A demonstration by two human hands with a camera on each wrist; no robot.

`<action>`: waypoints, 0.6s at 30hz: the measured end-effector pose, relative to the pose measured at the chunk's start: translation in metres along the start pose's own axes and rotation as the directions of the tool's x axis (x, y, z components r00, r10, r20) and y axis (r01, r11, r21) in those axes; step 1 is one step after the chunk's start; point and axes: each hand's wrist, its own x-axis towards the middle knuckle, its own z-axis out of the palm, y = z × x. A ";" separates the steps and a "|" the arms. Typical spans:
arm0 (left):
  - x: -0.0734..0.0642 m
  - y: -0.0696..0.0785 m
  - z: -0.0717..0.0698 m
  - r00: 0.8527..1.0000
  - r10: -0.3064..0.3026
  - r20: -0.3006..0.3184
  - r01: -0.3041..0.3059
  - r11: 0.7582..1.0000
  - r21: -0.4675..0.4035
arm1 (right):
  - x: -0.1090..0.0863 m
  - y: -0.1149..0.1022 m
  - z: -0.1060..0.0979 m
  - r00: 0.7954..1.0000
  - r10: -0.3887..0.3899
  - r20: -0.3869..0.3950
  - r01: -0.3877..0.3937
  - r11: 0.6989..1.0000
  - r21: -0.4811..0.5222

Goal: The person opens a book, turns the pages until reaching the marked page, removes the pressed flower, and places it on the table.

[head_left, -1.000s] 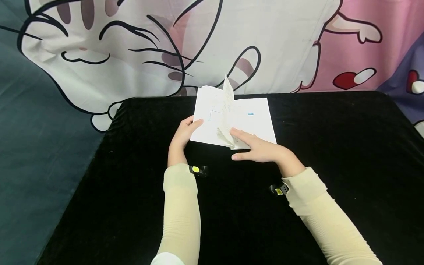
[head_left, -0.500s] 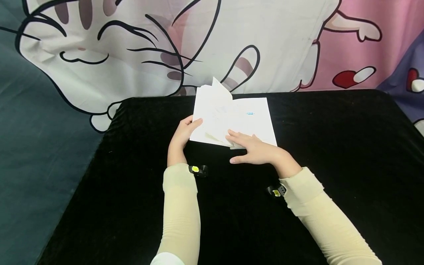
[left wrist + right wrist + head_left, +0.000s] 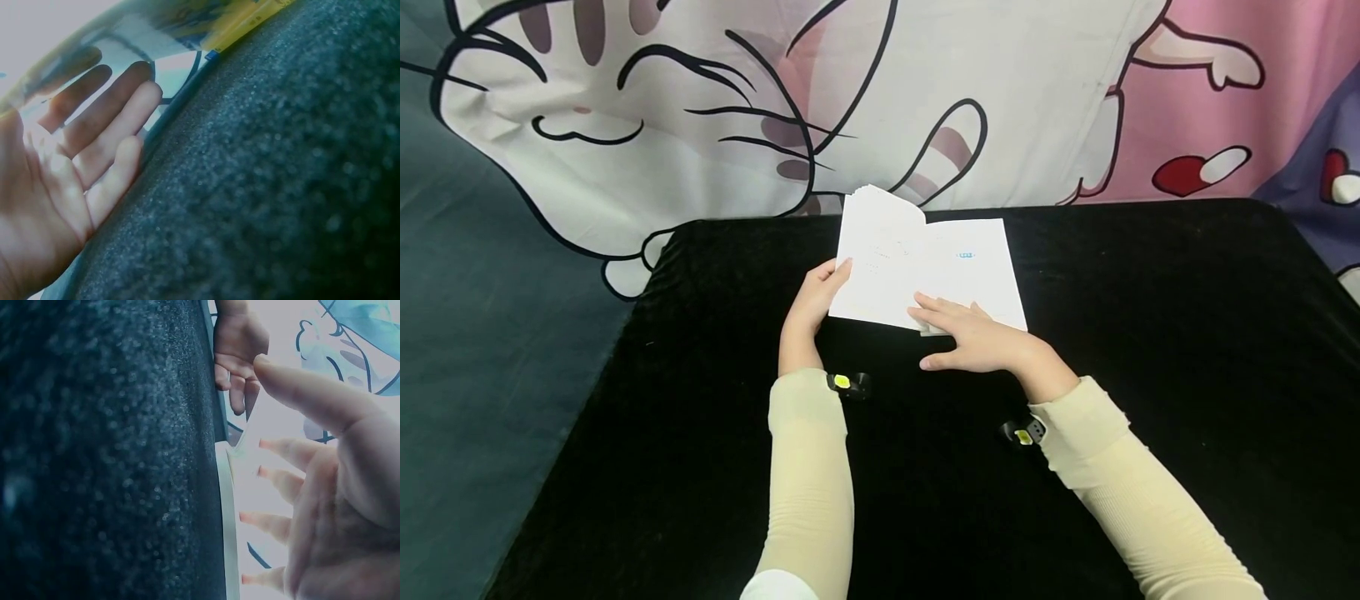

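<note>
An open book (image 3: 883, 237) with white pages lies near the far edge of the black-covered table, a small blue print on its right page. At its left edge my left hand (image 3: 808, 307) holds the left-hand pages, thumb on top; the left wrist view shows the fingers (image 3: 115, 125) beneath the glossy cover (image 3: 187, 28). My right hand (image 3: 976, 335) rests its spread fingers on the lower part of the book by the spine, thumb apart. In the right wrist view, those fingers (image 3: 284, 481) press the page above the book's edge (image 3: 229, 525).
Black cloth (image 3: 925, 500) covers the table. Behind it hangs a curtain (image 3: 1037, 100) with a cartoon cat print. Each wrist wears a small black camera, one on the left (image 3: 850, 385) and one on the right (image 3: 1024, 432).
A page standing upright at the spine has fallen over to the left and now lies on the left-hand pages. My right hand has shifted slightly left; my left hand has stayed at the book's edge.
</note>
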 end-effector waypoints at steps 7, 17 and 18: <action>-0.006 0.007 0.000 0.999 0.036 0.012 -0.037 0.999 0.034 | 0.000 -0.002 -0.001 1.000 0.001 -0.004 -0.001 1.000 -0.015; -0.002 0.000 -0.001 0.998 0.060 0.012 -0.060 0.998 0.035 | -0.015 0.039 -0.026 0.998 0.056 -0.012 -0.055 0.996 0.068; -0.002 0.000 -0.001 0.998 0.064 0.013 -0.064 0.997 0.034 | -0.019 0.048 -0.030 0.997 0.079 -0.015 -0.078 0.994 0.074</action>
